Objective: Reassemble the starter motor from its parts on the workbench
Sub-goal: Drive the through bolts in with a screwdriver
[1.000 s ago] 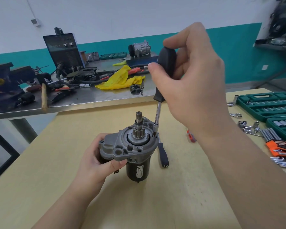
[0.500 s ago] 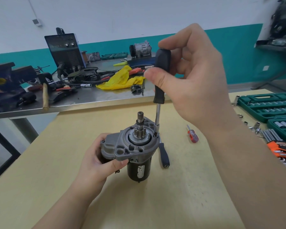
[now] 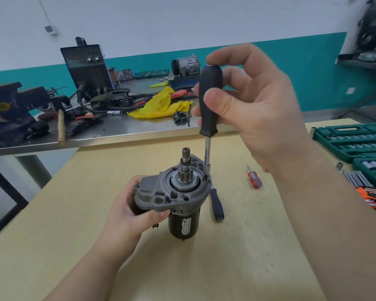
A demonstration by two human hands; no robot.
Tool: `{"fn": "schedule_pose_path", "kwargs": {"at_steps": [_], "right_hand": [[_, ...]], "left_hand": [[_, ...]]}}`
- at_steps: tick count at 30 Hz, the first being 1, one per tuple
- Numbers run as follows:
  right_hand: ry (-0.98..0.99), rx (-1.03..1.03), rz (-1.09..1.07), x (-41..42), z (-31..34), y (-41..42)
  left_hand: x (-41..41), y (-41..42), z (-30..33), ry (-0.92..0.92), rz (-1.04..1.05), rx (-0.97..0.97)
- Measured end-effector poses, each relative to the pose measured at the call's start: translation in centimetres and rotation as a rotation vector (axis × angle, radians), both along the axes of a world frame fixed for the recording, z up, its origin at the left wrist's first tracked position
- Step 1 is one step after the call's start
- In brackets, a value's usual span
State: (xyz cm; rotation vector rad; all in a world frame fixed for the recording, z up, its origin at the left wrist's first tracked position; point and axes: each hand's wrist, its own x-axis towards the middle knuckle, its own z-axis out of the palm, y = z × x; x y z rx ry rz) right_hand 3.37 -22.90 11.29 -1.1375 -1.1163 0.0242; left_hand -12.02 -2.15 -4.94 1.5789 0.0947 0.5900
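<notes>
The starter motor point(image 3: 178, 198) stands upright on the yellow workbench point(image 3: 226, 268), grey nose housing and pinion shaft on top, black body below. My left hand point(image 3: 130, 211) grips the housing from the left side. A black-handled driver point(image 3: 210, 101) stands nearly vertical, its tip set on a screw at the right edge of the housing. My right hand point(image 3: 254, 109) holds the driver's handle, thumb and fingertips pinching it near the top.
A second black handle point(image 3: 217, 203) lies just right of the motor. A small red screwdriver point(image 3: 254, 178) lies further right. Green socket cases point(image 3: 354, 140) and hex keys point(image 3: 369, 192) fill the right edge. A cluttered steel bench point(image 3: 91, 118) stands behind.
My right hand's fingers have shifted round the driver handle, turning it, while the tip stayed on the screw. My left hand and the motor have barely moved.
</notes>
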Motion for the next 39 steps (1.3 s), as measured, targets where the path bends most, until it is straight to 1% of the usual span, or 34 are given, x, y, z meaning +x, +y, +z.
{"fn": "schedule_pose_path", "kwargs": {"at_steps": [1, 5, 7, 8, 9, 11, 13, 15, 17, 20, 21, 25, 27, 29, 32, 34, 36, 39], "right_hand": [[-0.020, 0.027, -0.061, -0.1, -0.1, 0.3], [-0.175, 0.105, -0.420, -0.9, -1.0, 1.7], [-0.211, 0.125, -0.476, -1.0, -1.2, 1.9], [-0.204, 0.120, -0.437, -0.8, -1.2, 1.9], [-0.165, 0.108, -0.347, -0.7, -1.1, 1.8], [-0.024, 0.064, -0.084, -0.2, -0.9, 1.3], [0.059, 0.010, 0.101, 0.3, -0.7, 0.6], [0.061, -0.014, 0.185, 0.5, -0.6, 0.2], [0.074, -0.006, 0.219, 0.7, -0.6, 0.0], [0.063, 0.021, 0.182, 0.5, -0.6, 0.5], [0.034, 0.034, 0.129, 0.3, -0.7, 0.7], [-0.106, 0.067, -0.216, -0.3, -1.0, 1.7], [-0.131, 0.064, -0.302, -0.4, -1.3, 1.9], [-0.141, 0.050, -0.289, -0.5, -1.3, 1.9], [-0.073, 0.022, -0.132, -0.4, -0.9, 1.1], [-0.055, -0.025, -0.083, -0.2, -0.5, 0.6], [-0.076, -0.057, -0.134, -0.1, -0.4, 0.4], [-0.149, -0.071, -0.357, -0.1, -0.7, 1.0]], "left_hand": [[0.0, 0.0, 0.0, 0.002, -0.002, 0.000], [0.1, 0.1, -0.1, 0.000, -0.004, -0.007], [0.1, 0.1, -0.2, -0.001, -0.001, -0.011], [0.1, 0.2, -0.2, -0.001, -0.001, -0.012], [0.1, 0.2, -0.2, -0.001, -0.001, -0.011], [0.1, 0.1, -0.1, -0.002, -0.005, -0.012], [0.1, 0.1, -0.1, -0.003, -0.009, -0.013], [0.1, 0.1, 0.0, 0.000, -0.008, -0.007], [0.1, 0.0, 0.0, 0.000, -0.004, -0.002], [0.1, -0.1, 0.1, 0.002, -0.002, -0.005], [0.2, -0.2, 0.1, 0.002, -0.002, -0.007], [0.2, -0.3, 0.1, -0.003, -0.001, -0.006], [0.2, -0.2, 0.0, 0.000, 0.002, -0.004], [0.2, -0.1, 0.0, 0.003, 0.005, -0.005], [0.1, 0.1, -0.1, -0.001, 0.003, -0.004], [0.0, 0.2, -0.2, -0.004, 0.001, -0.004], [0.0, 0.2, -0.3, -0.004, 0.003, -0.007], [0.1, 0.2, -0.3, -0.003, 0.011, 0.006]]}}
